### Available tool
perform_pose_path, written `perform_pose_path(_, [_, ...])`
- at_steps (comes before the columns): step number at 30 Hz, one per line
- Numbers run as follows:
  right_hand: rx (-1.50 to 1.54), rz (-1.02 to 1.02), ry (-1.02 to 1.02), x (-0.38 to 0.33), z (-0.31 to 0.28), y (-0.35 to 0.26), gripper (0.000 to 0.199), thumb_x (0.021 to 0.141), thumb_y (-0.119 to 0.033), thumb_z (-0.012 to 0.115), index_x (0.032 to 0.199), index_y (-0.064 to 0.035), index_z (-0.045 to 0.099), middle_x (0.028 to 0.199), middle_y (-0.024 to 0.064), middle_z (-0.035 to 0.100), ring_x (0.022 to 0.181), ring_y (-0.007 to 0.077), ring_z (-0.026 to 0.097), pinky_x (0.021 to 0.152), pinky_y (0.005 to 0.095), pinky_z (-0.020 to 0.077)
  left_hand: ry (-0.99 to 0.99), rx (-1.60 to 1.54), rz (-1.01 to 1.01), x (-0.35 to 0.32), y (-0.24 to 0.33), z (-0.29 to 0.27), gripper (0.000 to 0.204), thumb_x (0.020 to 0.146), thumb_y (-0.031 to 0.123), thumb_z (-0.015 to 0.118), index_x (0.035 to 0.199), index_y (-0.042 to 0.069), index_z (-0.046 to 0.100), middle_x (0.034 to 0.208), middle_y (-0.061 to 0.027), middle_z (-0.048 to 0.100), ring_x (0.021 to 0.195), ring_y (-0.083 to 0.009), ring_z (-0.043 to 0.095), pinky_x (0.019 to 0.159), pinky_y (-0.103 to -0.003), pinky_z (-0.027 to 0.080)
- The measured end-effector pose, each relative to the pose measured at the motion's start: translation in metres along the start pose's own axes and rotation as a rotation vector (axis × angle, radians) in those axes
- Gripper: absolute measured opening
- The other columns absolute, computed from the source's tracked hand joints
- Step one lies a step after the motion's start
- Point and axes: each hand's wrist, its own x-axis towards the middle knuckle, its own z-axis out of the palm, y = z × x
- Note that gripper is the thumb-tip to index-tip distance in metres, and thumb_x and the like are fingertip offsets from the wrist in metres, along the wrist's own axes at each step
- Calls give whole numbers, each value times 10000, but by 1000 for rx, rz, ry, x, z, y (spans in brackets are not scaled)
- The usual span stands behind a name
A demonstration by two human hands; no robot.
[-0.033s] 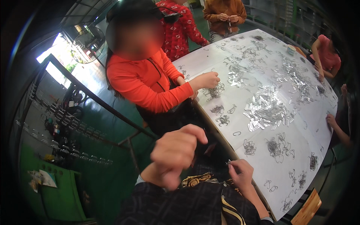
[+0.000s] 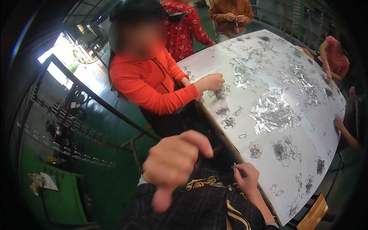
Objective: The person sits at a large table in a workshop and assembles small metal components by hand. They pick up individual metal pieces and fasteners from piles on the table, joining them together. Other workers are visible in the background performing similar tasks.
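Large and close in the view, my left hand (image 2: 172,161) is raised over my lap, back of the hand up. Its thumb points down, wide apart from the bent forefinger. The other fingers curl under, and the palm is hidden; I see nothing held. At the table's near edge my right hand (image 2: 247,175) pinches a small shiny metal piece (image 2: 234,165) between thumb and forefinger. Beyond it, on the white-covered table (image 2: 230,149), lie small piles of curved wire pieces (image 2: 281,150) and a heap of shiny metal strips (image 2: 274,111).
On my left a person in an orange jacket (image 2: 149,84) handles wire pieces at the table edge. Other people work around the far and right sides. A dark metal rail (image 2: 99,97) slopes at the left. A wooden stool (image 2: 313,211) stands at lower right.
My left hand has shifted slightly left and down, and its thumb has swung further away from the forefinger. My right hand keeps its pinch in the same place.
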Motion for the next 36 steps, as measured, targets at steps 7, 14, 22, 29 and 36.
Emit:
perform_pose_path(7, [13,-2,34,-7,-1,-2,88,735,44,706,794,-11,672,709,98,638,616,215,613,566,295,476,0,-374,80,60,58,18,449,750,-21,605,415,118,340,447,14,482,404,-102,471,400,-226,287])
perform_pose_path(14, [2,3,25,-9,-7,0,87,746,55,699,809,2,671,723,95,647,626,191,619,572,276,484,394,-323,66,53,65,61,387,611,-163,660,454,87,411,416,43,406,338,-36,280,341,-272,129])
perform_pose_path(22, [-17,18,-25,-11,-6,-1,107,737,66,703,820,5,673,732,103,649,633,195,623,584,272,493,433,-335,15,49,66,59,316,580,-161,722,515,51,497,427,48,400,345,-38,262,341,-268,133])
perform_pose_path(29, [-15,13,-26,-10,-2,-5,107,736,69,702,820,8,675,727,105,645,624,199,620,585,269,493,491,-272,-79,46,81,53,271,553,-160,776,568,19,573,436,52,394,352,-41,247,341,-264,136])
perform_pose_path(36, [-12,8,-31,-7,-1,-5,107,733,67,706,817,10,673,723,105,645,619,203,616,572,278,484,547,-194,-215,44,94,51,252,526,-158,830,622,-13,648,445,56,389,358,-43,232,341,-260,139])
